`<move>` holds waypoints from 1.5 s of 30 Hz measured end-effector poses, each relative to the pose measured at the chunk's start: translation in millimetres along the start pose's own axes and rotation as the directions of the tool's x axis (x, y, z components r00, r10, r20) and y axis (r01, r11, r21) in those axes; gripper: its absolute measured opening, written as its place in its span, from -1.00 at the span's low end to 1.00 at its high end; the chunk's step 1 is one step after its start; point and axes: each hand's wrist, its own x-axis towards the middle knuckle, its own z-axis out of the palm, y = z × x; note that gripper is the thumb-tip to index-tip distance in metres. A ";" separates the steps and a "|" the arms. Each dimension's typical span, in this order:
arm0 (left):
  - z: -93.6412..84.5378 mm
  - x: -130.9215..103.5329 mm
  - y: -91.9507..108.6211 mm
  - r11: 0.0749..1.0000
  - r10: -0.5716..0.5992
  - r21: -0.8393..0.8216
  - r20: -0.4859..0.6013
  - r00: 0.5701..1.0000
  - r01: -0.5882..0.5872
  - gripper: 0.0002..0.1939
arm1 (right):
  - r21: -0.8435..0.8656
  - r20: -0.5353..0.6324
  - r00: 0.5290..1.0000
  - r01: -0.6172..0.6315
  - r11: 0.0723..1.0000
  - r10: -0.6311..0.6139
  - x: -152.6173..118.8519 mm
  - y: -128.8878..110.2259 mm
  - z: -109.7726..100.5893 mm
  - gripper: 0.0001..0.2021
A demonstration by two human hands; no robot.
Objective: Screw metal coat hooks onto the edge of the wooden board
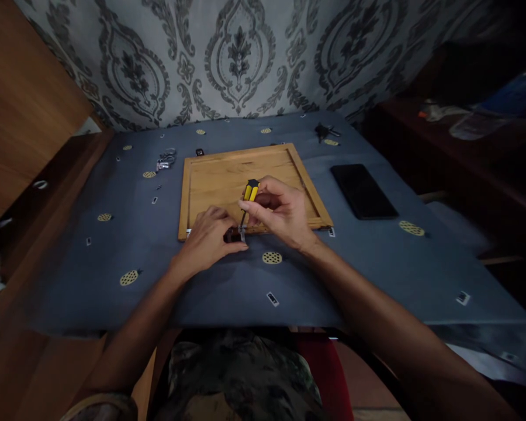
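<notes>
A shallow wooden tray-like panel with a raised rim lies flat on the cloth-covered table. My right hand grips a screwdriver by its yellow and black handle. The shaft slants down to a small metal fitting at the panel's front edge. My left hand lies over that edge, with thumb and fingers closed about the fitting from the left. The fingers partly hide the fitting, so its exact kind and the seating of the screwdriver tip cannot be made out.
A black smartphone lies right of the panel. Small shiny metal pieces sit to its left, and a dark small object rests at the back right. Blue patterned cloth covers the table. A patterned curtain hangs behind.
</notes>
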 end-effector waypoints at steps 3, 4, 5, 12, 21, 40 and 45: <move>-0.2 -0.5 -0.4 1.000 0.006 0.010 0.003 1.000 -0.006 -0.71 | -0.001 -0.097 0.995 0.036 0.999 -0.036 0.9 -3.6 -1.5 -0.60; -0.1 -0.7 -0.8 1.000 0.011 0.007 0.002 1.000 -0.011 -0.70 | -0.008 -0.119 0.992 0.046 0.999 -0.046 1.3 -4.3 -2.2 -0.60; 0.0 -0.9 -1.2 1.000 0.015 0.003 -0.001 1.000 -0.015 -0.70 | -0.015 -0.128 0.991 0.047 0.999 -0.048 1.6 -4.6 -2.8 -0.60; 0.4 -0.7 -0.7 0.999 0.015 0.030 -0.011 1.000 -0.015 -0.70 | 0.004 -0.034 0.999 -0.018 1.000 0.018 1.3 2.1 -0.8 -0.54; -1.8 0.1 0.2 1.000 -0.002 0.015 0.018 1.000 0.001 -0.71 | 0.001 -0.029 0.999 -0.016 1.000 0.016 1.3 4.3 -0.2 -0.55; 2.0 -1.4 -0.9 1.000 0.006 0.005 -0.006 1.000 -0.006 -0.70 | 0.037 0.068 0.997 -0.025 0.999 0.022 2.0 0.9 -5.1 -0.62; 0.6 -1.0 0.8 1.000 -0.007 0.009 0.006 1.000 0.007 -0.68 | 0.059 0.019 0.997 -0.070 0.996 0.069 1.1 5.0 -2.2 -0.53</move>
